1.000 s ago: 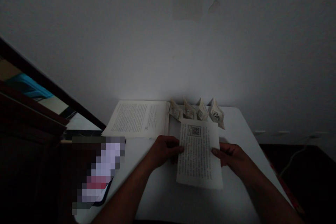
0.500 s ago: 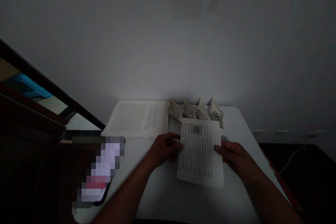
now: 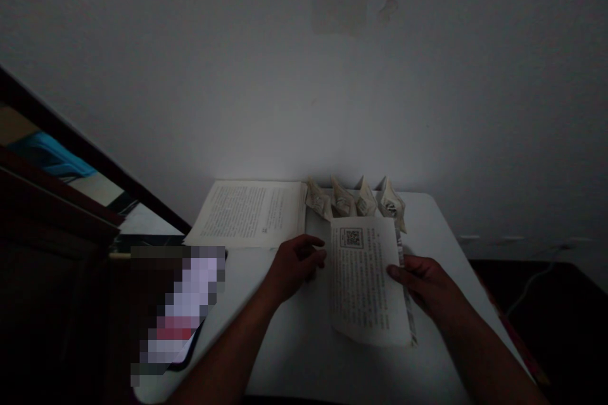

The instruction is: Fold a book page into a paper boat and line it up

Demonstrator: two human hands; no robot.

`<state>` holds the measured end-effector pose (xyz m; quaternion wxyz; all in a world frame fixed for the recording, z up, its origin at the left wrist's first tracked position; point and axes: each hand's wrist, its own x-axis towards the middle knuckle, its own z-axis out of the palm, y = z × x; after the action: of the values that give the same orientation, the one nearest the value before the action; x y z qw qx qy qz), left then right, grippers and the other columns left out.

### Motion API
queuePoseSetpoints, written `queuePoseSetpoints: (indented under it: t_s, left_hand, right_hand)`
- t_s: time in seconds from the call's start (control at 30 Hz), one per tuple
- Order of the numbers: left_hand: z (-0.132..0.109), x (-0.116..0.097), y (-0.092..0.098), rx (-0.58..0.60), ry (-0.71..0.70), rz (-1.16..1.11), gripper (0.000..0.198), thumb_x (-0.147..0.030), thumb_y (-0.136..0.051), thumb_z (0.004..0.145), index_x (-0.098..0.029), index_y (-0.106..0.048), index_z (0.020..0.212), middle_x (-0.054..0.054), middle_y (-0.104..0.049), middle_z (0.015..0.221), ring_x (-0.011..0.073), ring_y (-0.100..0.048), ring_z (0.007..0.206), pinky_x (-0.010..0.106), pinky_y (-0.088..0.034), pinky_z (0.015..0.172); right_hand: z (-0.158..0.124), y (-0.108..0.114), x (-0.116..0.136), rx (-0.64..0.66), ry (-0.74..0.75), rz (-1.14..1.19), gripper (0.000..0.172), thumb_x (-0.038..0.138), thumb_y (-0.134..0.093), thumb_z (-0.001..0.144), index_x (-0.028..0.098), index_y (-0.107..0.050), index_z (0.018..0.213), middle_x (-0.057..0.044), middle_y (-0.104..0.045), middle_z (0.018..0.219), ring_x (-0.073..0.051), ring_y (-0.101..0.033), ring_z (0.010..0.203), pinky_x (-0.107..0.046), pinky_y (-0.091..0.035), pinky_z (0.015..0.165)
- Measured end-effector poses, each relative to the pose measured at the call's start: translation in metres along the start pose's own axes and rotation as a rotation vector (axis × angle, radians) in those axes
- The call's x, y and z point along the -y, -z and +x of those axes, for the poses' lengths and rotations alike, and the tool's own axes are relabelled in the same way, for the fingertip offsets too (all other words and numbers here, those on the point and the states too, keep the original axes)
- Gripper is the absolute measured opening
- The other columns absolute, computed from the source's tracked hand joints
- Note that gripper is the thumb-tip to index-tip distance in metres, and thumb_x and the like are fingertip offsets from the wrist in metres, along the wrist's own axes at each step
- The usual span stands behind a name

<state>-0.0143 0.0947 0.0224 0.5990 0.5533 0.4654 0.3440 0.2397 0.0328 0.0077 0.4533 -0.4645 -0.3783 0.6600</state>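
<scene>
A printed sheet of paper [image 3: 363,291] with a QR code near its top is held above the table by my right hand [image 3: 422,281]. The right thumb lies on its front and the fingers are behind its right edge, where a strip of another printed surface shows. My left hand [image 3: 299,266] hovers just left of the sheet, apart from it, with loosely curled fingers and nothing in them. Behind the sheet stand several folded paper boats [image 3: 365,199] in a row. A stack of printed pages [image 3: 237,212] lies at the back left of the table.
The white table [image 3: 285,354] stands against a grey wall [image 3: 266,76]. A phone, blurred out by pixels [image 3: 185,304], rests at the table's left edge. A white cable [image 3: 527,285] hangs at the right, and a dark slanted frame [image 3: 95,152] crosses the left side.
My left hand has let go of the sheet's left edge and sits slightly apart from it. The sheet has turned a little in my right hand, showing a printed strip along its right edge.
</scene>
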Motion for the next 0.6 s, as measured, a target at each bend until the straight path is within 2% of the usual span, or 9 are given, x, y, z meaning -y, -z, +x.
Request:
queuePoseSetpoints:
  t_s: [0.23, 0.43, 0.6]
  left_hand:
    - [-0.001, -0.001, 0.0, 0.007, -0.052, -0.044, 0.029, -0.031, -0.065, 0.073, -0.013, -0.057, 0.095, -0.002, -0.059, 0.059, 0.007, -0.048, 0.04, 0.019, -0.037, 0.038]
    - [-0.003, -0.004, -0.001, 0.085, -0.012, -0.093, 0.043, -0.035, -0.064, 0.075, -0.013, -0.051, 0.11, 0.0, -0.063, 0.059, 0.0102, -0.053, 0.038, 0.02, -0.039, 0.037]
    - [-0.004, -0.003, -0.003, 0.152, 0.024, -0.084, 0.049, -0.039, -0.065, 0.075, -0.014, -0.05, 0.114, 0.0, -0.063, 0.056, 0.0111, -0.052, 0.036, 0.021, -0.04, 0.035]
  right_hand:
    - [-0.004, -0.007, 0.007, 0.014, -0.057, -0.002, 0.021, 0.029, -0.071, 0.072, 0.017, -0.073, 0.089, -0.007, -0.074, 0.08, -0.021, -0.068, 0.07, -0.037, -0.05, 0.073]
    - [-0.005, -0.012, 0.009, 0.072, -0.119, -0.012, 0.027, 0.03, -0.075, 0.067, 0.013, -0.072, 0.088, -0.007, -0.073, 0.073, -0.021, -0.067, 0.063, -0.036, -0.05, 0.064]
    - [-0.006, -0.019, 0.011, 0.146, -0.17, -0.051, 0.028, 0.033, -0.076, 0.064, 0.011, -0.071, 0.081, -0.005, -0.071, 0.068, -0.02, -0.066, 0.062, -0.033, -0.049, 0.062]
